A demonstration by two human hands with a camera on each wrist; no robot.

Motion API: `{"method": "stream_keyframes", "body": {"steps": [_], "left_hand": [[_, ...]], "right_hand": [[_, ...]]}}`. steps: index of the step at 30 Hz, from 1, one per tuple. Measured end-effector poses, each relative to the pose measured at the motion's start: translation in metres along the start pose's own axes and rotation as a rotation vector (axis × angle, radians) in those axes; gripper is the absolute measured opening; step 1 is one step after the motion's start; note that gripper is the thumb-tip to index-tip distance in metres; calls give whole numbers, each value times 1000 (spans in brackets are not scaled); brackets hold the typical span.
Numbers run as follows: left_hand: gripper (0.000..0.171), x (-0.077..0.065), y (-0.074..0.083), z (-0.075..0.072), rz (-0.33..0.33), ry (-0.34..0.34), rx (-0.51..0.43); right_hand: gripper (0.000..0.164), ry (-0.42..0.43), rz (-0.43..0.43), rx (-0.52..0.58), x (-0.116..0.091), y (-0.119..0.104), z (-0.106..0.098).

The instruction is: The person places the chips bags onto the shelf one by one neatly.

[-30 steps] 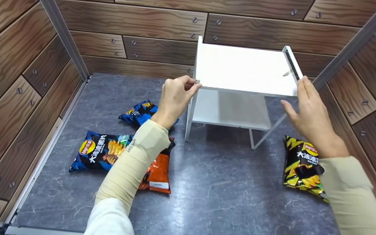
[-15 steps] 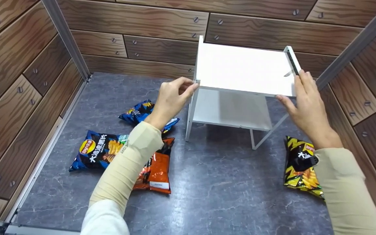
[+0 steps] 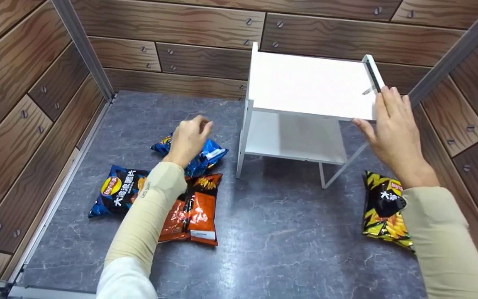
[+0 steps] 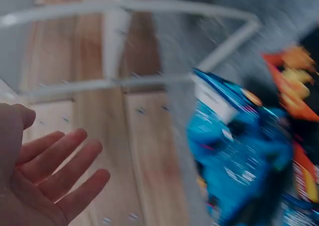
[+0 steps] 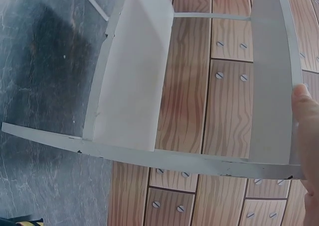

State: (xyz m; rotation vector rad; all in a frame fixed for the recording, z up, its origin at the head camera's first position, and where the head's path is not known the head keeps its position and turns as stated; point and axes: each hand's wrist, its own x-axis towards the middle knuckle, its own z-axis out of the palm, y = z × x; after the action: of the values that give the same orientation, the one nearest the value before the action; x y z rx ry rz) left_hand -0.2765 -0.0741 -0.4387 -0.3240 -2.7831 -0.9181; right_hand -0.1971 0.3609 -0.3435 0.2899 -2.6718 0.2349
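Fingers straight, thumb apart, the right hand (image 3: 401, 137) touches the white table (image 3: 311, 83) at its near-right corner, likely steadying it.

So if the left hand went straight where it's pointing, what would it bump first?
Probably the back wall: the left hand seems aimed just left of the white table, though depth is unclear.

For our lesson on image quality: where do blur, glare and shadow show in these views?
Head: a pale glare streak on the grey floor, shadow beneath the white shelf unit; left wrist: streaky blur across the blue bag; right wrist: planked wall fairly sharp, dark shadow on the floor.
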Motion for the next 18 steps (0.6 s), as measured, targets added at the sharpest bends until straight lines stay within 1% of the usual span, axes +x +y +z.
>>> {"method": "stream_keyframes", "body": {"steps": [3, 5, 8, 10, 12, 14, 18], "left_hand": [[34, -3, -16, 9, -45, -31, 96], [38, -4, -24, 17, -54, -65, 170], [49, -6, -31, 33, -78, -169, 280], [62, -7, -34, 44, -101, -241, 345], [74, -8, -36, 54, -142, -305, 388], [85, -9, -37, 63, -187, -349, 418], [99, -10, -40, 74, -259, -427, 459]], "right_hand": [[77, 24, -10, 2, 0, 0, 1], [77, 34, -11, 9, -1, 0, 1], [77, 33, -5, 11, -3, 1, 0], [77, 34, 0, 12, -3, 1, 0], [77, 34, 5, 14, -4, 1, 0], [78, 34, 9, 18, -4, 1, 0], [78, 35, 8, 23, -2, -1, 2]]}}
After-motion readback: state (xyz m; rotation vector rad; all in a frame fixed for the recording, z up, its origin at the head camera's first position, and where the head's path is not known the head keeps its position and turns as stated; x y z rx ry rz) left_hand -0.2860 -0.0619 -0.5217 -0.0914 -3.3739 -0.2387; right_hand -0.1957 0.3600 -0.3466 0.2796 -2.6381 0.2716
